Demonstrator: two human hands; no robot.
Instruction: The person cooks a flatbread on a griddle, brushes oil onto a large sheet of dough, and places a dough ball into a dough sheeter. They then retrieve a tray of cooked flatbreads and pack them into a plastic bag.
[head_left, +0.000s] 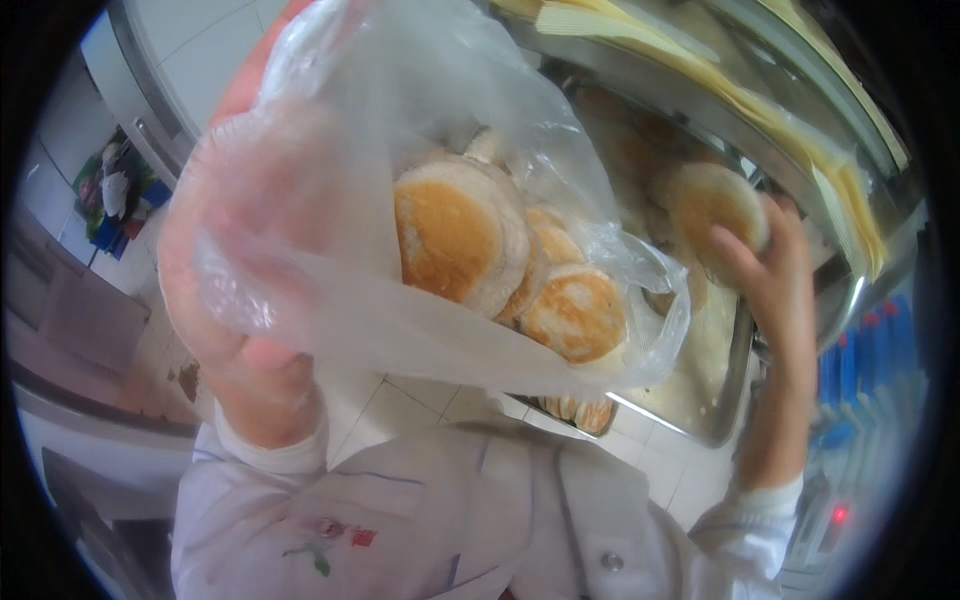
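Observation:
My left hand (255, 202) grips a translucent plastic bag (450, 337) near its left side, with part of the plastic lying over the fingers. Several round flatbreads with browned faces fill the bag; the largest flatbread (457, 232) faces the camera. On the right, my right hand (772, 247) holds another flatbread (712, 202) by its edge, thumb across the browned face. That bread is above a metal tray (720, 382) and outside the bag. More breads lie in the tray's far part, dim and partly hidden behind the bag.
A curved glass and metal cover edged with yellow packaging (832, 180) arches over the tray. Below, a smaller tray of flatbreads (577, 412) sits low above the tiled floor (405, 409). Blue items (862, 352) stand at right, and a metal door frame (142, 82) at left.

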